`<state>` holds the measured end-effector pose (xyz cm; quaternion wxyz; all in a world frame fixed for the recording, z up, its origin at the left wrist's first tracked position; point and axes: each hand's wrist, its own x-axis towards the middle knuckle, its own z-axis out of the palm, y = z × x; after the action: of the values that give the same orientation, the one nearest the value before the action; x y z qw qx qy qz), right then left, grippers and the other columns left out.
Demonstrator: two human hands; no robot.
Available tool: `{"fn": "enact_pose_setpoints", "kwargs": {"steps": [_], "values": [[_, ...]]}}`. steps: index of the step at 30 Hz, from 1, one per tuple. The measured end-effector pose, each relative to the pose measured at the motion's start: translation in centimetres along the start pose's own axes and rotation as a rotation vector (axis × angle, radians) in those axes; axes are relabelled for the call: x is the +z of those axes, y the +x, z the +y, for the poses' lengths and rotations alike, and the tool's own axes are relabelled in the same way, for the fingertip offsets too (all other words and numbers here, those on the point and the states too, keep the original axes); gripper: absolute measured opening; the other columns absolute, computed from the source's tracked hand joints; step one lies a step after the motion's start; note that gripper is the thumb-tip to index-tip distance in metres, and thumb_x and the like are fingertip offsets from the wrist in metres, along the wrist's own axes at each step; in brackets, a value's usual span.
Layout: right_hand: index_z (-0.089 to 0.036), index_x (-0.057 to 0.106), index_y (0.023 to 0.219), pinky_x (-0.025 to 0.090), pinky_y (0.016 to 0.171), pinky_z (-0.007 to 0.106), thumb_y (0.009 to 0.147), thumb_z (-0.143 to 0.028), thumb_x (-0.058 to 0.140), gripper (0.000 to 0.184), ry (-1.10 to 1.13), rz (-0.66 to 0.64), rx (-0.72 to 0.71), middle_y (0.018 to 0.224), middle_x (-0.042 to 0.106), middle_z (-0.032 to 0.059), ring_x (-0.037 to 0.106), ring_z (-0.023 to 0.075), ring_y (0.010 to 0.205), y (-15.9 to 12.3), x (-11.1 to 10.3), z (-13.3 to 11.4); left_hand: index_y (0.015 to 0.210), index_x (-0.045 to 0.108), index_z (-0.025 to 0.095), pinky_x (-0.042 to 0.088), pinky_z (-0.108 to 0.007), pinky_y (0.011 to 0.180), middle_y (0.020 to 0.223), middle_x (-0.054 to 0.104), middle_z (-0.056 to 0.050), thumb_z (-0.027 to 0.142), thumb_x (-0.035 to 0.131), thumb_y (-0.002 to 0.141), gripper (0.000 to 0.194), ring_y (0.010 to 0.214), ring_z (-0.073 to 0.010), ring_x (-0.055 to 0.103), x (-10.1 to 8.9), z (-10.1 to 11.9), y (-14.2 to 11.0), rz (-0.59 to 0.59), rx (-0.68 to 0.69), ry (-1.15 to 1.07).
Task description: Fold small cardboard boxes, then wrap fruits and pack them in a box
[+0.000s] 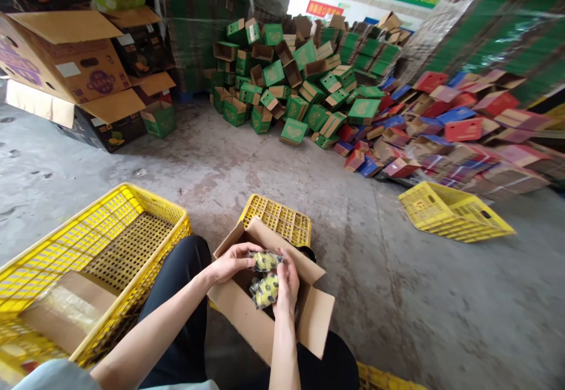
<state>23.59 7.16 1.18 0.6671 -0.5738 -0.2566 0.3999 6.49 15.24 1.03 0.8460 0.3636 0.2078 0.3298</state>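
Observation:
Two plastic-wrapped yellow pieces with dark spots are held over an open cardboard box [242, 313]. My left hand [233, 262] is closed on the left end of the upper wrapped piece [266, 261]. My right hand [288, 281] is closed around the lower wrapped piece [266, 292], and its fingers also reach the right end of the upper one. The exact kind of these pieces cannot be made out. The box stands between my knees with its flaps spread outward. Its inside is mostly hidden by my hands.
A yellow crate [188, 225] on my left contains a taped, flat cardboard piece [70, 310]. Behind the box lies another yellow crate [278, 216]. Farther right sits a yellow crate [454, 213]. Green cartons [293, 131] and red and blue cartons [463, 130] are heaped beyond.

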Motion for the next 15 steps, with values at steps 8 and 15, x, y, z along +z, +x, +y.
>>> {"fn": "enact_pose_setpoints", "kwargs": {"steps": [8, 15], "values": [[-0.023, 0.076, 0.102, 0.054, 0.100, 0.042, 0.082, -0.050, 0.076, 0.034, -0.020, -0.066, -0.038, 0.123, 0.076, 0.0091, 0.069, 0.0296, 0.116, -0.58, 0.05, -0.16, 0.117, 0.075, 0.016, 0.052, -0.032, 0.087, 0.120, 0.072, -0.014, 0.068, 0.067, 0.089, 0.060, 0.107, -0.0254, 0.067, -0.37, -0.58, 0.36, 0.063, -0.097, -0.052], [-0.022, 0.078, 0.106, 0.047, 0.110, 0.048, 0.086, -0.048, 0.070, 0.034, -0.056, -0.074, -0.120, 0.131, 0.073, 0.0120, 0.064, 0.0312, 0.126, -0.93, 0.12, -0.60, 0.147, 0.059, 0.028, 0.058, -0.039, 0.081, 0.135, 0.066, -0.015, 0.060, 0.076, 0.085, 0.071, 0.087, -0.0227, 0.072, -0.13, -0.06, -0.18, -0.138, -0.337, 0.132]]}}
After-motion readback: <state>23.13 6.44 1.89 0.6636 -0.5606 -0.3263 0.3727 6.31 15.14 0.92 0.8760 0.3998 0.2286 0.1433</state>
